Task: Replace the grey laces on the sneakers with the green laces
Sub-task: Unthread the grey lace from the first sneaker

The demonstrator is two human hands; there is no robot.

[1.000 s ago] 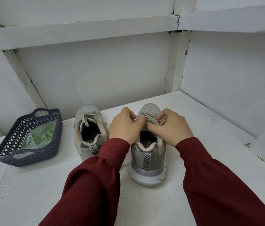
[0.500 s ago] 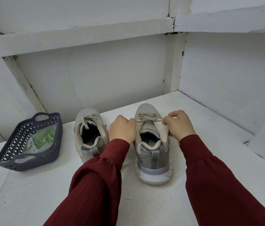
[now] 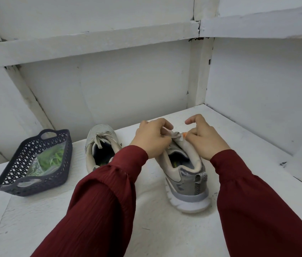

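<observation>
The fingers [image 3: 162, 125] of the left hand [image 3: 152, 140] are curled tight and pinch the grey lace [image 3: 175, 135] above the tongue of the near sneaker [image 3: 185, 175]. Facing them, the fingers [image 3: 194, 118] of the right hand [image 3: 204, 140] are curled as well. Its thumb and lower fingers pinch the same lace from the other side, while the forefinger arches free above it. A small orange spot shows at the right fingertips; whether it is a lace tip or a nail cannot be told.

Both hands sit over the front of the near sneaker and hide its toe. Its heel, with a grey pull loop and a white sole, points toward the person. Dark red sleeves [image 3: 109, 191] run back from the wrists on either side of it.

Just left of the near sneaker stands the second sneaker [image 3: 100, 145], partly behind the left sleeve, with its own lace [image 3: 99, 140] threaded in place. Further left, well apart, sits a dark basket [image 3: 35, 188] holding a clear bag [image 3: 38, 166] with the green laces [image 3: 54, 157] inside. All of this rests on the white table [image 3: 146, 229].
</observation>
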